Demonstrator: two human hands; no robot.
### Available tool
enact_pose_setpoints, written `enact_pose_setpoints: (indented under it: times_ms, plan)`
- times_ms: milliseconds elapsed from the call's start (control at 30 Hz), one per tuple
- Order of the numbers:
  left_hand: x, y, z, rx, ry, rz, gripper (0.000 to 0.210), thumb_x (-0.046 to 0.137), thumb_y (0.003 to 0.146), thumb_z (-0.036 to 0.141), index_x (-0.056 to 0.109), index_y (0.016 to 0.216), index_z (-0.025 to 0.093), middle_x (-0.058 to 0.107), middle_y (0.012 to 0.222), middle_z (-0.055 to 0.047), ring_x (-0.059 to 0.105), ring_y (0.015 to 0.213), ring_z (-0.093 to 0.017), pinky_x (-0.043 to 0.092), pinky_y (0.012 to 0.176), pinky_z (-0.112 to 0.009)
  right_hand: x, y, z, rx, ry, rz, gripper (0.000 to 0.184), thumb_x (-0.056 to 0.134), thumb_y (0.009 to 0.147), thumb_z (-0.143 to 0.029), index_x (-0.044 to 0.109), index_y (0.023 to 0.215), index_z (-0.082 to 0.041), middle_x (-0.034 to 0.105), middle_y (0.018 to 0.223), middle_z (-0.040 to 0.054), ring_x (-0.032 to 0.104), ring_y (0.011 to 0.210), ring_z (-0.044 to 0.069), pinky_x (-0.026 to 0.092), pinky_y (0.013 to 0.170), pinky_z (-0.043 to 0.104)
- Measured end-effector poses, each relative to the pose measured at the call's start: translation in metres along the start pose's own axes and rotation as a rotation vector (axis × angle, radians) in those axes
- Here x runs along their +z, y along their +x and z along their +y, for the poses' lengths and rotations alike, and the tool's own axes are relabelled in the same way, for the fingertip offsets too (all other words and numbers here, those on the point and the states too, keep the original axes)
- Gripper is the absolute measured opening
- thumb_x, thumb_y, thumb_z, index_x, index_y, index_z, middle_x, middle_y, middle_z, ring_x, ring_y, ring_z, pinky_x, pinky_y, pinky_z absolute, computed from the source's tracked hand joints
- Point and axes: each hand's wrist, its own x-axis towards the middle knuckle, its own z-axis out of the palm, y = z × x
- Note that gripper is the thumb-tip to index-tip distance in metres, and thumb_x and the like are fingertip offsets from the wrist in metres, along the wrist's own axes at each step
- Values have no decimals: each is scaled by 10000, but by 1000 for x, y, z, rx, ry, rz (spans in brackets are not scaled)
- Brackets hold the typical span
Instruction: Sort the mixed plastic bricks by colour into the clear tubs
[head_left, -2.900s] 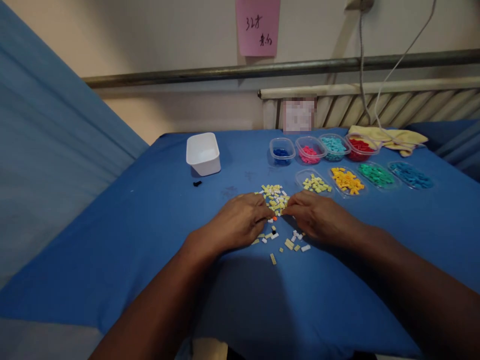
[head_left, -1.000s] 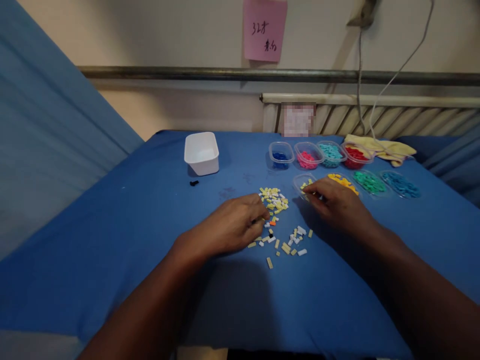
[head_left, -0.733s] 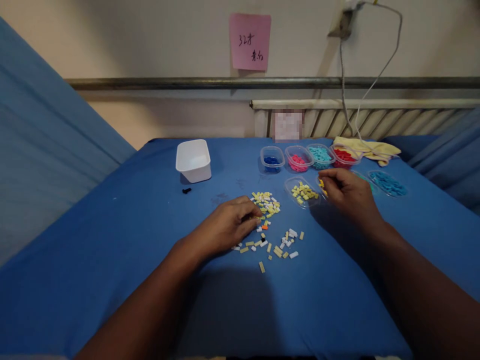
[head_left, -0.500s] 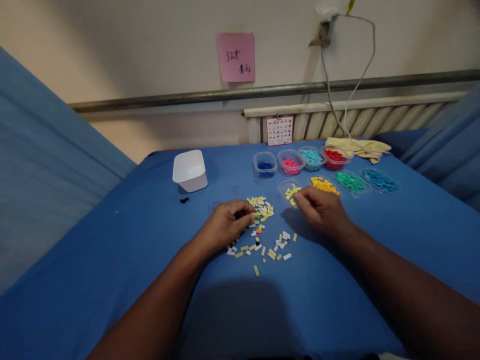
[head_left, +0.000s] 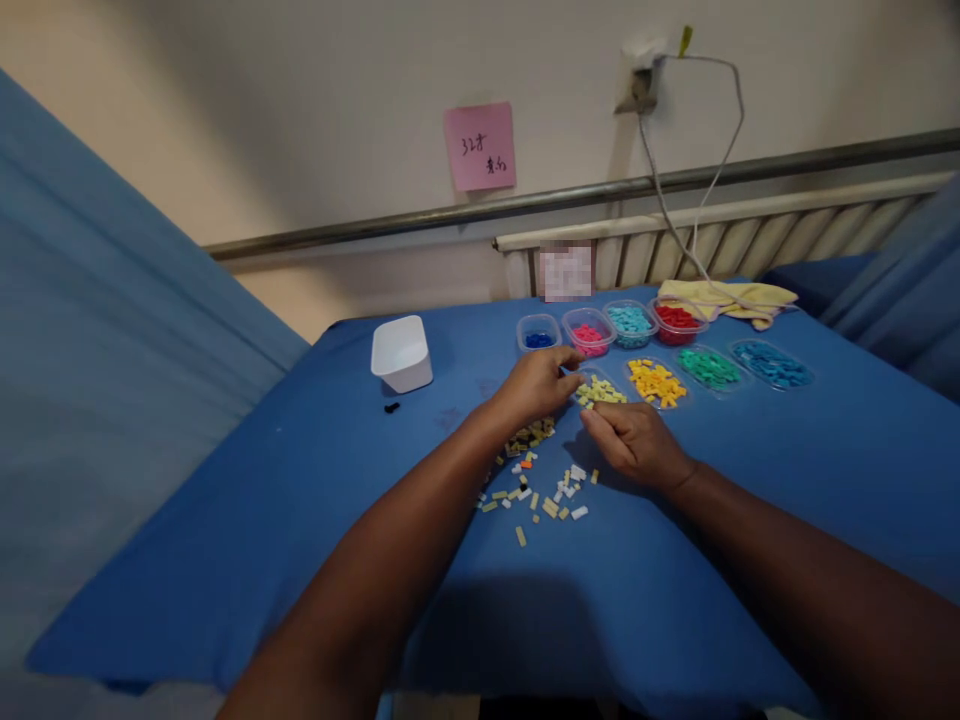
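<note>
My left hand [head_left: 541,385] reaches over the left edge of a clear tub of pale yellow bricks [head_left: 601,390], its thumb and fingers apart and nothing visible between them. Just in front of that tub, my right hand [head_left: 637,445] is closed, thumb against the curled fingers; what it holds, if anything, is hidden. Beneath my left forearm lies a heap of pale yellow and white bricks [head_left: 534,434], partly covered. Nearer to me, loose white and tan bricks [head_left: 551,508] are scattered on the blue cloth, with an orange brick [head_left: 526,464] among them.
Clear tubs hold dark blue [head_left: 538,341], pink [head_left: 591,338], light blue [head_left: 630,320], red [head_left: 677,318], orange-yellow [head_left: 657,382], green [head_left: 709,368] and teal bricks [head_left: 772,363]. A white bin [head_left: 401,355] stands left, near a small black piece [head_left: 391,408]. A yellow cloth [head_left: 724,300] lies at the back.
My left hand has moved right and away from me, from the brick heap to the pale yellow tub, and its fingers have parted. My right hand sits slightly nearer, off the tub.
</note>
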Motion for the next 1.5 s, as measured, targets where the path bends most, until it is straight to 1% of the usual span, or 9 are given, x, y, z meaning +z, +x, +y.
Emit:
enact_pose_setpoints:
  times_ms: [100,233,400,767,900,1033,1133,1300,1500]
  plan:
    - [-23,-28,-1,27,87,21,236,698,997,222,786,1207,161,800,1206,-76,739,1045,-211,547,931,-327,1,0,1,22,18,-4,469,513,1106,-348,417,658,-247,478,588,-29,436,519,126,320,588,320]
    - [-52,-90,-1,-15,231,-67,162,671,1011,197,819,1075,187,792,1095,-64,728,989,-202,531,888,-320,4,-1,1,23,87,-137,297,578,1074,-336,631,803,-225,661,704,-7,598,626,141,399,644,294]
    - [-46,-131,7,-59,280,-167,217,626,1056,245,835,1106,213,777,1037,-59,711,948,-194,518,863,-311,5,-2,1,0,85,-278,186,611,1032,-297,730,906,-229,760,800,-3,664,697,154,432,683,292]
    - [-21,-116,44,-274,508,-290,180,614,924,193,784,970,232,781,1049,-55,702,892,-227,414,679,-316,0,-7,0,20,123,-342,199,617,1034,-313,761,919,-237,768,746,-11,675,657,153,421,654,293]
    - [-25,-128,48,-267,530,-267,142,604,881,163,735,900,215,770,980,-59,680,821,-223,380,649,-324,0,-5,-1,20,141,-328,203,621,1028,-308,752,890,-234,759,738,-13,658,645,145,420,653,288]
    - [-41,-132,34,-359,415,-119,188,615,924,177,770,1028,200,787,995,-53,691,822,-202,457,703,-309,-1,-4,-1,43,149,-315,197,628,1024,-306,758,892,-239,759,737,-20,660,652,143,414,657,284]
    - [-46,-125,24,-290,393,-65,289,621,953,171,794,1183,192,787,1101,-74,716,929,-205,518,829,-308,0,-3,0,41,138,-334,189,633,1023,-304,762,897,-245,760,739,-26,661,655,143,403,654,285]
    - [-29,-111,24,-147,499,-227,257,582,959,113,807,1054,193,754,1056,-80,704,945,-210,525,853,-300,0,-3,2,44,152,-351,192,623,1031,-301,761,915,-236,764,751,-22,664,665,141,411,661,285]
    - [-28,-107,22,-142,612,-295,222,551,981,140,763,1035,180,751,1072,-101,702,959,-244,518,830,-331,-1,-3,2,38,120,-359,189,625,1029,-306,763,919,-238,767,765,-15,665,679,147,415,667,292]
